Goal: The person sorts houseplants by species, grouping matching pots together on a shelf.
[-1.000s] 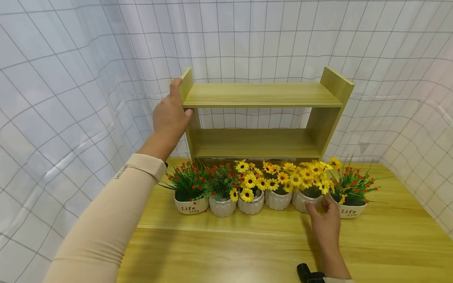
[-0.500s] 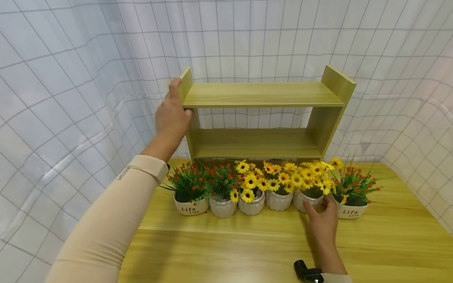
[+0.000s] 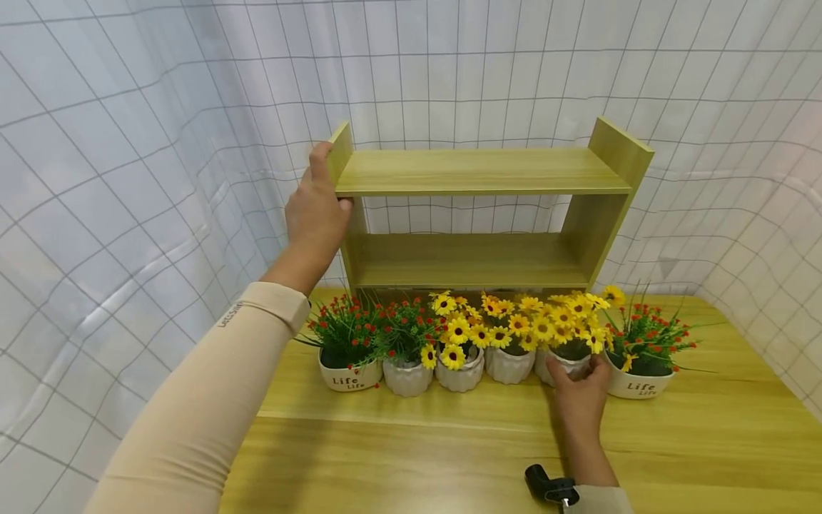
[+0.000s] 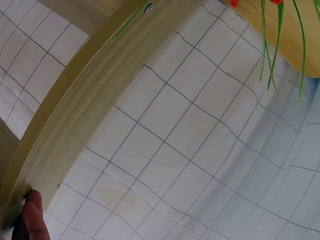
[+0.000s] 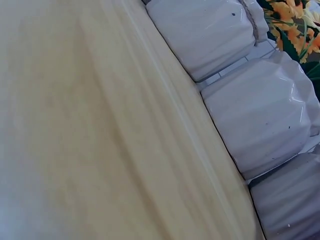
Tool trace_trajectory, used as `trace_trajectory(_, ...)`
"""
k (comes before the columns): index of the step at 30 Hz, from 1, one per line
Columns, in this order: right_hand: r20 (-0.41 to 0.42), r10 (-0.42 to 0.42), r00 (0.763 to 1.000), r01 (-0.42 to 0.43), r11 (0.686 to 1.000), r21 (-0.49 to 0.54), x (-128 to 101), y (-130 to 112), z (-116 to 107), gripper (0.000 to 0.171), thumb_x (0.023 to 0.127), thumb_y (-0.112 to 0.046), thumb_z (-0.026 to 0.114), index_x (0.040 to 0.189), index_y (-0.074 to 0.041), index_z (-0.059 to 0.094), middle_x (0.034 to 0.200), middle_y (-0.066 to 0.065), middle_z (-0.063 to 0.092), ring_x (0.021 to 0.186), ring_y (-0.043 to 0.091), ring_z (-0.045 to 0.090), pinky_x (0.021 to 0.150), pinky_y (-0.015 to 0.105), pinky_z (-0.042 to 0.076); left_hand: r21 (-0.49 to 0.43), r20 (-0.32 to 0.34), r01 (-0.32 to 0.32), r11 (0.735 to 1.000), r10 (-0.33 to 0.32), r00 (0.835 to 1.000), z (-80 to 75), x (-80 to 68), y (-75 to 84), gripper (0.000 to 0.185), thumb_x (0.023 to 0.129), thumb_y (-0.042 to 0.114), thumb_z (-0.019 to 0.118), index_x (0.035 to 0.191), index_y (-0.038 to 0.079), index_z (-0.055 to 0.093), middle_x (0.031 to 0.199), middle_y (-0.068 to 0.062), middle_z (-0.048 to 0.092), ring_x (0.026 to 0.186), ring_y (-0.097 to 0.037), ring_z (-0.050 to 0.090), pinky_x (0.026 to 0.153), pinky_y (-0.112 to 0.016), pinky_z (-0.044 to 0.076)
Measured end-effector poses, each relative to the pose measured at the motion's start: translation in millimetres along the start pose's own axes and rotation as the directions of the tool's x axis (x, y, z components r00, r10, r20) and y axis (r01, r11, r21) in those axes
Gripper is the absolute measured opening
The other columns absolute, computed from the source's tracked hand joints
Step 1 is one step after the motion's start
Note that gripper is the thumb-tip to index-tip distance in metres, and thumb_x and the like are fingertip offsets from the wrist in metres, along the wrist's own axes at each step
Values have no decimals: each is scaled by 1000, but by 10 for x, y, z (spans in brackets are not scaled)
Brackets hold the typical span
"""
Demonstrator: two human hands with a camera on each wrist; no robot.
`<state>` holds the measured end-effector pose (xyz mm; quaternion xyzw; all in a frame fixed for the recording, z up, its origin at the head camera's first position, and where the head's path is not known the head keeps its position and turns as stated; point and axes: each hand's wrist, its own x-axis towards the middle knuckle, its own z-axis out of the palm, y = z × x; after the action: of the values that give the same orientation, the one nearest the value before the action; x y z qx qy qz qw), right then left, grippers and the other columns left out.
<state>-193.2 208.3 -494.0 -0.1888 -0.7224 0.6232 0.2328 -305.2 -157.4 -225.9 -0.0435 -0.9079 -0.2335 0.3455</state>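
A two-tier wooden shelf stands at the back of the table. My left hand grips its left side panel, thumb under the upper board. In the left wrist view, fingertips lie against that panel. Low at the front right, my right hand has thumb and fingers on either side of a white fluted flowerpot with yellow artificial flowers. That pot is third in a group of yellow-flowered pots. The right wrist view shows fluted pots on the tabletop; the hand is outside it.
Right of the held pot is an oval "Life" planter with red flowers. Leftward in the row are a white pot of red flowers and another "Life" planter. A black wrist device sits by the right cuff. Gridded curtains surround the table.
My right hand has shifted slightly left, its thumb and fingers still at the same pot. My left hand keeps its grip on the shelf. The head view has turned a little left.
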Motion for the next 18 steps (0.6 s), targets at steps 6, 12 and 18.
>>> trace_trajectory(6,-12,6,1000,-6,1000,-14,13,6,58,81,89,-29,74,146,1,26,134,17,36,108,24,41,86,33,34,-3,-6,-3,1000,3,1000,0,-3,12,76,88,4,69,145,24,23,128,-25,58,86,-48,64,71,-55,50)
trace_trajectory(12,-50,-10,999,7,999,-45,22,-1,96,75,87,-30,76,140,-1,32,110,5,38,89,18,39,72,31,32,1,-8,1,1000,-1,1000,6,-1,16,75,88,4,69,145,24,23,127,-26,59,87,-48,64,71,-56,50)
trace_trajectory(18,-49,-13,999,10,998,-58,29,-9,101,78,86,-31,77,141,2,32,116,11,40,94,21,40,75,34,32,1,-16,2,1000,-2,1000,4,-8,17,75,88,4,69,144,24,23,128,-25,59,86,-49,64,70,-56,49)
